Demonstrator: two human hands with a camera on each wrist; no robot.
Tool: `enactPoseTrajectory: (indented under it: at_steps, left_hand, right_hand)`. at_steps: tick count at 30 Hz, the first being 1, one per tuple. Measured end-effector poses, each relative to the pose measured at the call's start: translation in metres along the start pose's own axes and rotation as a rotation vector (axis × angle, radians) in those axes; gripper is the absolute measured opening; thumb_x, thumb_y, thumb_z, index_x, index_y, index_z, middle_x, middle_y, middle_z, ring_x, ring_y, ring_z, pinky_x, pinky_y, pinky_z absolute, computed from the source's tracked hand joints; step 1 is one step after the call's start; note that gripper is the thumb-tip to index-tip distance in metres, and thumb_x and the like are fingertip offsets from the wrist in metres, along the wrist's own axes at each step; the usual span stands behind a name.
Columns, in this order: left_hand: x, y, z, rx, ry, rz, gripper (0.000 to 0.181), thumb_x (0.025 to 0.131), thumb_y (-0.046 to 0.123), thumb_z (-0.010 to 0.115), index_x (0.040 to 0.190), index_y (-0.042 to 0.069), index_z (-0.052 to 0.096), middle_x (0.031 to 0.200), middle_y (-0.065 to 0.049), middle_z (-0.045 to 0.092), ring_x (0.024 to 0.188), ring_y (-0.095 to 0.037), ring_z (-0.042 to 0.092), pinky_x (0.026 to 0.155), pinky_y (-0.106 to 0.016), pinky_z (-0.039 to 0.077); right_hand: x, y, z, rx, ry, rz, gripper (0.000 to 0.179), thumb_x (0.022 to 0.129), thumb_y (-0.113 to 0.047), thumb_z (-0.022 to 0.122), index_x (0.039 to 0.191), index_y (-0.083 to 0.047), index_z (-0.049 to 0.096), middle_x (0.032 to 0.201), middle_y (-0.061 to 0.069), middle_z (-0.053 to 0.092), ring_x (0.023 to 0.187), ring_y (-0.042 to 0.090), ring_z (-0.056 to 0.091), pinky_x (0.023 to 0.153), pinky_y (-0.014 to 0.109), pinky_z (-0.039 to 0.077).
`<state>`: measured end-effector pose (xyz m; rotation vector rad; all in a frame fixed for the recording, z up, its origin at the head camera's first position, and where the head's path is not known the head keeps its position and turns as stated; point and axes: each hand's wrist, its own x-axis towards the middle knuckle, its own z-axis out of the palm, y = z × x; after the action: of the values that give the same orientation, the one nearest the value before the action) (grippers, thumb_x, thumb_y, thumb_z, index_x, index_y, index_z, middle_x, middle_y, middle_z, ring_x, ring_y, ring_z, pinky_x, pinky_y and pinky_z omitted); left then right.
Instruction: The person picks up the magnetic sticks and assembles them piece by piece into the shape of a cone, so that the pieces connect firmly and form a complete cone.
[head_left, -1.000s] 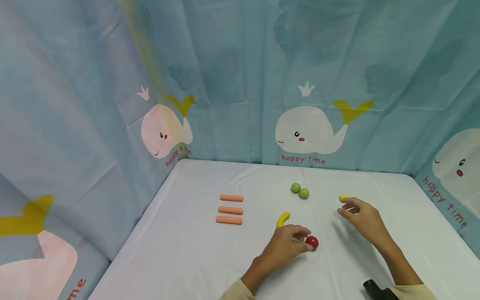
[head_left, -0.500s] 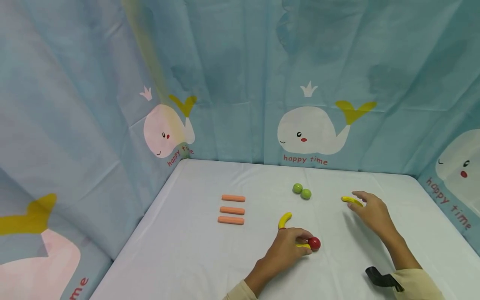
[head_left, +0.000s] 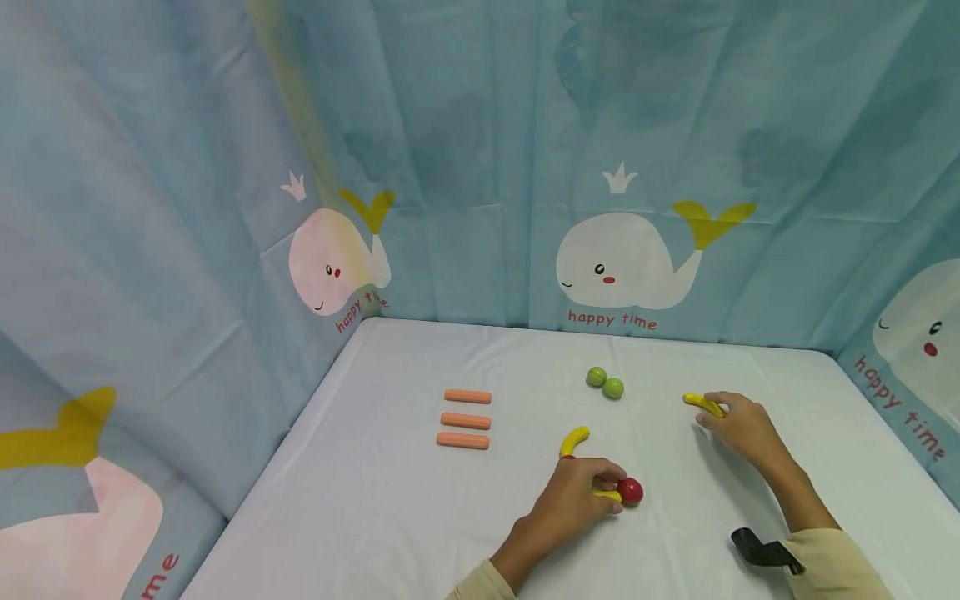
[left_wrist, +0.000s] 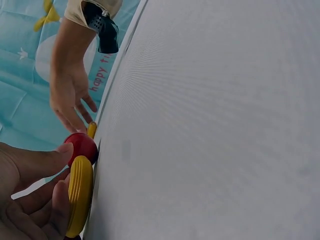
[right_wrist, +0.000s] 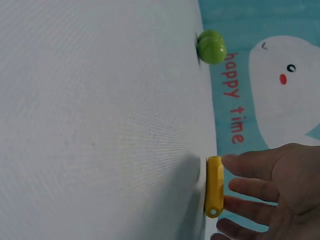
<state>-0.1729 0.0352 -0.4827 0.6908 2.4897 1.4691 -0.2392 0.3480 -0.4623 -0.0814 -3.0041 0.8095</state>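
Note:
My left hand (head_left: pixel 573 498) is over a yellow toy banana (left_wrist: pixel 80 197) on the table, its thumb and fingers spread to either side of it. In the left wrist view the thumb tip overlaps a red ball (left_wrist: pixel 82 146) at the banana's far end. My right hand (head_left: pixel 742 427) reaches down to a second yellow banana (right_wrist: pixel 214 186). Its thumb tip is right at one end of that banana, and the fingers extend loosely towards the other end. A third banana (head_left: pixel 575 440) lies beyond my left hand, which partly hides something red there.
Three orange sausage-like sticks (head_left: pixel 465 421) lie in a column on the white tabletop (head_left: pixel 375 500) to the left. Two green balls (head_left: pixel 613 388) sit at the back. A black device (head_left: pixel 761 550) juts from my right sleeve. Whale-print curtains (head_left: pixel 450 167) border the table.
My left hand has opened around the banana, which came into view between its fingers beside the red ball. My right hand first drew back slightly, then came down closer over its banana.

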Motion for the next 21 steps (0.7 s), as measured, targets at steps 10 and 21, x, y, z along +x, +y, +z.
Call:
enactPoseTrajectory:
  at_steps: [10, 21]
  left_hand:
    - [0.0005, 0.0025, -0.0005, 0.028, -0.019, -0.076, 0.039, 0.083, 0.002, 0.089, 0.119, 0.015, 0.079, 0.106, 0.011, 0.079, 0.092, 0.004, 0.069, 0.089, -0.016, 0.056]
    - [0.0031, -0.0019, -0.0002, 0.042, -0.018, -0.065, 0.039, 0.083, 0.0, 0.089, 0.118, 0.013, 0.079, 0.101, 0.011, 0.078, 0.088, 0.006, 0.067, 0.084, -0.014, 0.055]
  right_hand:
    - [-0.0009, 0.0028, 0.0004, 0.026, 0.046, -0.058, 0.04, 0.091, -0.003, 0.073, 0.126, 0.016, 0.064, 0.111, 0.033, 0.07, 0.099, 0.047, 0.067, 0.076, 0.051, 0.057]
    - [-0.0035, 0.001, 0.0058, 0.025, -0.027, -0.011, 0.044, 0.097, -0.018, 0.073, 0.122, 0.017, 0.067, 0.109, 0.033, 0.071, 0.094, 0.039, 0.068, 0.074, 0.049, 0.056]
